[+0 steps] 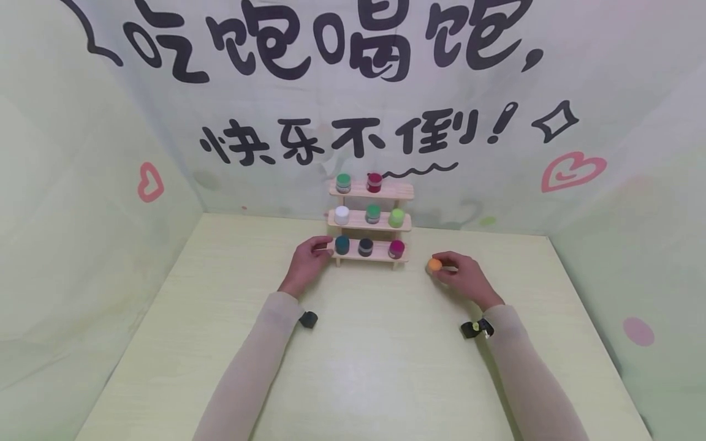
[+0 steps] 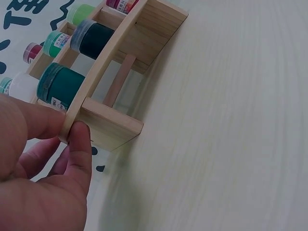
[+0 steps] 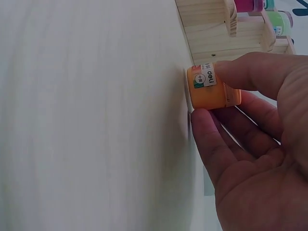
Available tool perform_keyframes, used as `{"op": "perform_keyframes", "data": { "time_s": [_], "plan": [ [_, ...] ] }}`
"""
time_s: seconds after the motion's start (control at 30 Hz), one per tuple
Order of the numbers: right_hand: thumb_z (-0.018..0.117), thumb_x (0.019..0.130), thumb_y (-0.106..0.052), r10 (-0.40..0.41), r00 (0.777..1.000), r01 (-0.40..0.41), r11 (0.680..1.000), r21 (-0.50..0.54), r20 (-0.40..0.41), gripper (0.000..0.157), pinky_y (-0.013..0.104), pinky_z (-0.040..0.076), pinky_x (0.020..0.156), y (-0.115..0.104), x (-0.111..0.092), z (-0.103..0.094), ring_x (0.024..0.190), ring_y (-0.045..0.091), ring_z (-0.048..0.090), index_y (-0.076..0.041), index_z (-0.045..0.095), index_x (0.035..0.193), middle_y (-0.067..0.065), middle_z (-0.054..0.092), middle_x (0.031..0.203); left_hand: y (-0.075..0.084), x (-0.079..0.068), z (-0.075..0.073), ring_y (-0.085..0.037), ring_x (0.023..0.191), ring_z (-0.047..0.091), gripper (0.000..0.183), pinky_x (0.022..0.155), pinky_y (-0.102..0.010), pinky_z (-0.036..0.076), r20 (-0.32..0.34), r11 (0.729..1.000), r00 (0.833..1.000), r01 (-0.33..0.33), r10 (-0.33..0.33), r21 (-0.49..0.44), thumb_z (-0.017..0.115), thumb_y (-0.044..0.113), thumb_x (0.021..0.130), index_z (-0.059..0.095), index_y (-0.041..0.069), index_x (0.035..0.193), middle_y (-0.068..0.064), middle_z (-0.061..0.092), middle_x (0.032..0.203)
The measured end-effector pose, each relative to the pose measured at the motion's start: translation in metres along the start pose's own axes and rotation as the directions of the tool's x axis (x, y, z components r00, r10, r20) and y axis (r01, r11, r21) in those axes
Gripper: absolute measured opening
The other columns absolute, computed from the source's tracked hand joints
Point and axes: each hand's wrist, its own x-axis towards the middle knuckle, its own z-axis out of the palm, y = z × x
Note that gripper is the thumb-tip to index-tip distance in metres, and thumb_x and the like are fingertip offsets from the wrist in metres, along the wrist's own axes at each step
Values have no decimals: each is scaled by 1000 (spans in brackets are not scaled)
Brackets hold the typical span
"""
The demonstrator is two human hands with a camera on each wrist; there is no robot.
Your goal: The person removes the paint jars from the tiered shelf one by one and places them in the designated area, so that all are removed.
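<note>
A small wooden three-tier rack (image 1: 380, 257) stands at the back of the table, holding several paint jars. My left hand (image 1: 306, 264) pinches the left end of its lowest shelf (image 2: 98, 77) between thumb and fingers, right beside a teal jar (image 2: 61, 86). To the right of the rack, my right hand (image 1: 464, 277) grips an orange paint jar (image 3: 207, 89) with a white label. Thumb on one side and fingers on the other, it holds this jar upright, its base at the tabletop.
On the top shelf are a green jar (image 1: 343, 182) and a red jar (image 1: 374, 182). White, green and light green jars fill the middle one; a dark jar (image 1: 365, 247) and a magenta jar (image 1: 396, 249) share the lowest. A printed cloth (image 1: 309, 98) hangs close behind.
</note>
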Motion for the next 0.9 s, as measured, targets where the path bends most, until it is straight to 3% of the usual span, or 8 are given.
{"op": "perform_keyframes", "data": {
  "time_s": [0.33,0.7,0.9],
  "plan": [
    [73,94,-26,30,1000,-30,999,-13,-1,46,53,55,98,-3,-3,0,122,39,64,-10,62,136,16,64,137,0,0,1,-25,122,63,35,105,-42,52,-3,1000,1000,-10,10,-8,69,19,96,65,15,130,-9,62,134],
    [75,93,-27,74,997,-75,994,83,17,50,47,56,99,0,-2,-4,124,36,64,-10,60,137,14,62,139,-1,-1,0,-25,123,63,36,105,-41,52,0,1000,1000,-3,3,-7,69,19,95,66,16,130,-8,62,135],
    [73,94,-22,62,998,-62,993,97,-1,49,48,53,102,-6,-1,-9,126,34,62,-8,59,138,13,62,139,-2,-1,0,-25,123,63,35,106,-41,51,-1,1000,1000,-4,4,-11,69,21,95,66,16,129,-8,62,135]
  ]
}}
